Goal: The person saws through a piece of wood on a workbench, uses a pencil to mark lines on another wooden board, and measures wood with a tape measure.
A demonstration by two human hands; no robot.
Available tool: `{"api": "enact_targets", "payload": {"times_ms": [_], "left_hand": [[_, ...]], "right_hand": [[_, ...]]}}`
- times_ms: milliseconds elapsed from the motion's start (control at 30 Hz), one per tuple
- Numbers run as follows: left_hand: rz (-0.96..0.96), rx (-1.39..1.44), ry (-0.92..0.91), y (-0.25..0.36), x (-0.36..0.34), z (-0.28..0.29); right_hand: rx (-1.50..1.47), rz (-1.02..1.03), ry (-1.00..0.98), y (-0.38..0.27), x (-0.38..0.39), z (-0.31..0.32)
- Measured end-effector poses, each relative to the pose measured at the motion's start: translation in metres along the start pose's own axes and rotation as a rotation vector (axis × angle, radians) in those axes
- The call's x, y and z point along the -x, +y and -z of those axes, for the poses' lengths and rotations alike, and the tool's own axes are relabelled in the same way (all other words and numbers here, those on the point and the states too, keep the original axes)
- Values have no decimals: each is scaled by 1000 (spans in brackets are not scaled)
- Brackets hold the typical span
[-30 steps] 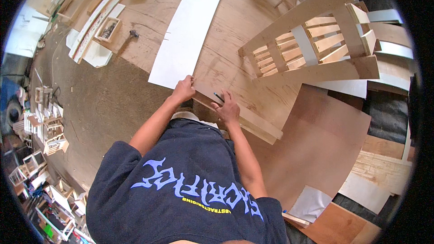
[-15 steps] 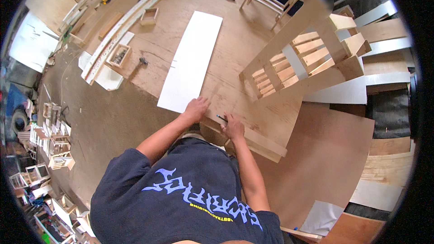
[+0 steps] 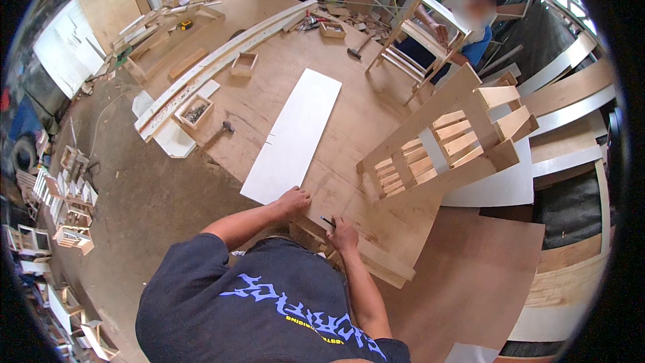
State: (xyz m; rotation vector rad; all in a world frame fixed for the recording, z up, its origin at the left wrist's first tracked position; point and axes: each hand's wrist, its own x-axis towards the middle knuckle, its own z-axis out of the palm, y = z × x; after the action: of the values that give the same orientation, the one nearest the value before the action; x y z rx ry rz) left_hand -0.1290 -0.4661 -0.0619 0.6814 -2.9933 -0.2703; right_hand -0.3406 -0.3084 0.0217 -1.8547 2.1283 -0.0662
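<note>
Right hand (image 3: pixel 344 234) is curled around a small dark pencil-like tool (image 3: pixel 327 220), tip down on the plywood sheet (image 3: pixel 376 218) at the near edge of the counter (image 3: pixel 282 47); whether it is a pencil or a marker I cannot tell. Left hand (image 3: pixel 293 200) lies flat with fingers spread, gripping nothing, pressing where the near end of the white board (image 3: pixel 294 134) meets the plywood sheet.

Risks, as a judgement: the plywood sheet overhangs the near edge, so leaning on it could tip or shift it and spoil the line. The white board lies loose and only the left hand pins it, so a push from the tool could skew it. The slatted wooden frame (image 3: pixel 447 144) rests tilted just beyond the right hand, toward the right edge; a bump could slide it onto the sheet. The shirt (image 3: pixel 269 309) hides the edge directly below the hands.

Containers: a small open wooden box (image 3: pixel 195 111) near the left edge holds dark small pieces, probably nails or screws, too small to tell. A hammer (image 3: pixel 222 131) lies just beside it. A second small wooden box (image 3: pixel 244 63) farther along the counter looks empty. A third (image 3: pixel 333 29) sits near the far edge, contents unclear. Long white strips (image 3: pixel 222 54) run along the left side. Another person (image 3: pixel 463 27) works at a wooden chair frame (image 3: pixel 416 40) by the far right corner.
</note>
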Motion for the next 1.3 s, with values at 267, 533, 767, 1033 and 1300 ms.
{"api": "enact_targets", "payload": {"times_ms": [267, 533, 767, 1033, 1300], "left_hand": [[37, 6, -36, 4, 0, 2], [102, -28, -74, 31, -1, 26], [-11, 243, -6, 52, -13, 22], [-255, 284, -57, 128, -57, 12], [-431, 289, -66, 214, -112, -9]], "right_hand": [[-28, 6, 24, -2, 1, -8], [-121, -262, 48, 51, 51, -1], [-331, -517, 391, 60, 109, -4], [-431, -680, 488, 70, 160, -12], [-563, -901, 773, 114, 236, -32]]}}
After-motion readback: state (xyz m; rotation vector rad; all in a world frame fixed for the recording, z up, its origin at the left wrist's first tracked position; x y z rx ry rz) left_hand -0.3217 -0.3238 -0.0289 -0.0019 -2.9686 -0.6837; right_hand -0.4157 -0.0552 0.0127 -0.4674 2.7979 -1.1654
